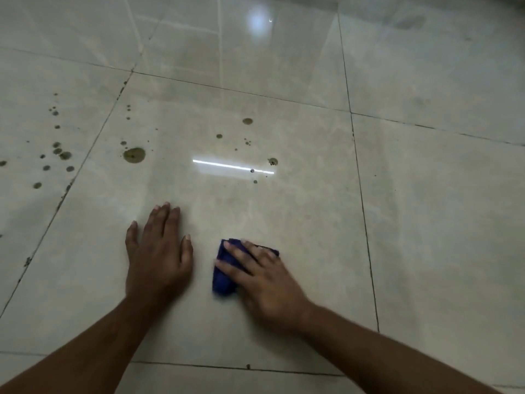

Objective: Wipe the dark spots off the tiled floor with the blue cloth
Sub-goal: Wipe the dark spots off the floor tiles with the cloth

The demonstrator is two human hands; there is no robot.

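Note:
A folded blue cloth (223, 275) lies on the glossy beige tiled floor (284, 217), and my right hand (264, 277) presses flat on top of it, fingers spread. My left hand (159, 251) rests flat on the bare tile just to the left of the cloth, holding nothing. Several dark spots mark the floor farther away: a large one (134, 155) to the upper left, a medium one (247, 121) ahead, a small one (272, 161) near a light streak, and a scatter of small ones (61, 153) on the tile to the left.
Dark grout lines (360, 194) divide the large tiles. A bright strip of reflected light (227, 165) and a round glare (258, 21) shine on the floor. A faint smudge (409, 22) shows at the far right.

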